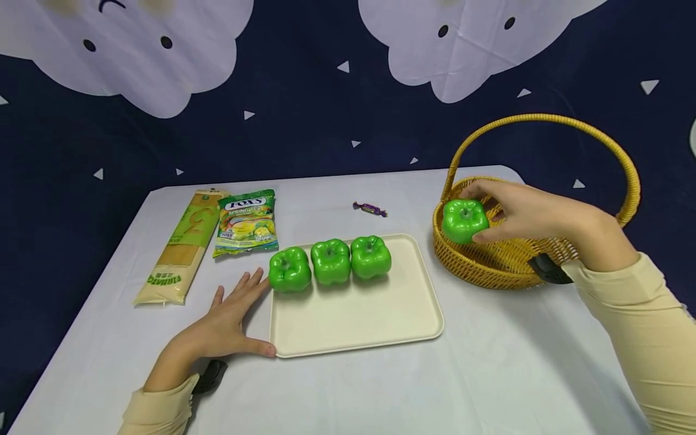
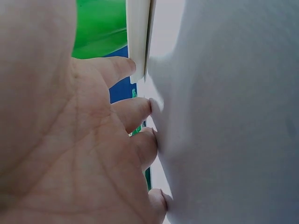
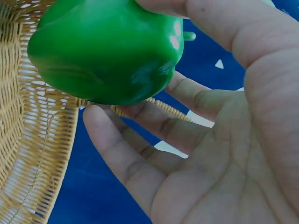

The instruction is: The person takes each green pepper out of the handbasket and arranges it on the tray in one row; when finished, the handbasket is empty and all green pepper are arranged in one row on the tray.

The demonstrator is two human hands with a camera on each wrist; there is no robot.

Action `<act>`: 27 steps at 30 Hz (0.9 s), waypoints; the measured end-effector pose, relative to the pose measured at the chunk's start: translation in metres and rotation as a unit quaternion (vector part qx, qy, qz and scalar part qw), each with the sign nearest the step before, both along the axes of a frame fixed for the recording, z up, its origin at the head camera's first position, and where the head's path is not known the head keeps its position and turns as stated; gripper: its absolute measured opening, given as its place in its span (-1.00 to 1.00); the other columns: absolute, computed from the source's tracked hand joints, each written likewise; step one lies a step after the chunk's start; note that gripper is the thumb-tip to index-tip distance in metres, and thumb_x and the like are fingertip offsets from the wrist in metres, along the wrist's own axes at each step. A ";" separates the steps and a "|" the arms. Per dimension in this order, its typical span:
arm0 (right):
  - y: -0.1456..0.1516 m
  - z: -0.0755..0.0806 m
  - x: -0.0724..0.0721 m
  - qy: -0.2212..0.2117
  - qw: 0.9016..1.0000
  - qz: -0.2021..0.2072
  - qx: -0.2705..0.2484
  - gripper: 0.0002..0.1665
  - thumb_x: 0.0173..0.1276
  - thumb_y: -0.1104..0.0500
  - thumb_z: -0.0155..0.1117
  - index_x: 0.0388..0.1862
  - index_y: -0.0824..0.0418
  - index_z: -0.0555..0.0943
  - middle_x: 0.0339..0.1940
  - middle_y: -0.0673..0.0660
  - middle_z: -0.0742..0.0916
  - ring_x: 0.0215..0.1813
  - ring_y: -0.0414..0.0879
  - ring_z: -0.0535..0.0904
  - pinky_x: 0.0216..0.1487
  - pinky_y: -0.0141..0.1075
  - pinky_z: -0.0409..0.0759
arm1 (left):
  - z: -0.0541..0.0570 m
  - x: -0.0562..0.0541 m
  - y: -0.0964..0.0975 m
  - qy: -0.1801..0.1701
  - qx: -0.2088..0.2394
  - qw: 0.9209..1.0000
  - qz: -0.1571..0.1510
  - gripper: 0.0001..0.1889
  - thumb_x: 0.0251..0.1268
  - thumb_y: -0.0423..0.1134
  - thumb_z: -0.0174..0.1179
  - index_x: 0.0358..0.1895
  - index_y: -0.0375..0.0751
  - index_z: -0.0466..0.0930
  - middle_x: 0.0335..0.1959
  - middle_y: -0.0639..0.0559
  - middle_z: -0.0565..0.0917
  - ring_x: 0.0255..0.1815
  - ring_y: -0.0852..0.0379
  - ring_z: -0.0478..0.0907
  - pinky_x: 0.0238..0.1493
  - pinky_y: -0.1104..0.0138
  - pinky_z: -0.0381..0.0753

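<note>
My right hand point(image 1: 522, 211) grips a green bell pepper point(image 1: 464, 222) between thumb and fingers, at the left side of the wicker basket point(image 1: 478, 278). In the right wrist view the pepper point(image 3: 107, 51) shows large, its stem pointing right, with the basket's weave beside it. Fingers spread, my left hand point(image 1: 228, 326) lies at the left edge of a cream tray point(image 1: 359, 320); its thumb and a fingertip touch the rim. Along the tray's back edge sit three more green bell peppers, a left one point(image 1: 290, 269), a middle one point(image 1: 331, 261) and a right one point(image 1: 371, 257).
Left of the tray lie a flat pasta packet point(image 1: 182, 248) and a green candy bag point(image 1: 246, 222). Behind the tray is a purple wrapped candy point(image 1: 370, 209). The basket's tall handle point(image 1: 544, 118) arches above my right hand. White cloth point(image 1: 348, 393) covers the table.
</note>
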State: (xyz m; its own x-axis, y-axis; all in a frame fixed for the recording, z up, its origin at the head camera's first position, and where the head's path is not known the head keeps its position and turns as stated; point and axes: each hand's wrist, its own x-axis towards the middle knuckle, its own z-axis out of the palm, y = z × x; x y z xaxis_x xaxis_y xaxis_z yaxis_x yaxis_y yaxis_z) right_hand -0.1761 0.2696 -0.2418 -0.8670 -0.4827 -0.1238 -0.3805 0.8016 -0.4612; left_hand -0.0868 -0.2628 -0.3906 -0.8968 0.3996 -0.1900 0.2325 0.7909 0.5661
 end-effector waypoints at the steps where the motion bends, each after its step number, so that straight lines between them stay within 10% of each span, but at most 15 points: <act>1: -0.002 0.000 0.000 -0.002 1.000 0.003 -0.004 -0.12 0.22 0.11 0.72 0.46 0.17 0.49 0.30 0.14 0.68 0.26 0.06 0.65 0.29 0.07 0.71 | 0.000 0.000 0.000 0.000 0.000 1.000 0.000 0.48 -0.30 0.43 0.68 0.76 -0.09 0.09 0.81 -0.28 -0.08 0.81 -0.45 -0.28 0.56 -0.59 -0.48; 27: -0.046 -0.002 -0.007 0.009 0.998 0.064 -0.018 -0.18 0.16 0.26 0.65 0.39 0.20 0.52 0.24 0.12 0.74 0.21 0.02 0.70 0.34 0.06 0.71 | 0.003 0.002 0.002 -0.002 0.002 1.000 0.001 0.49 -0.29 0.42 0.68 0.75 -0.15 0.10 0.81 -0.28 -0.09 0.81 -0.45 -0.28 0.55 -0.59 -0.49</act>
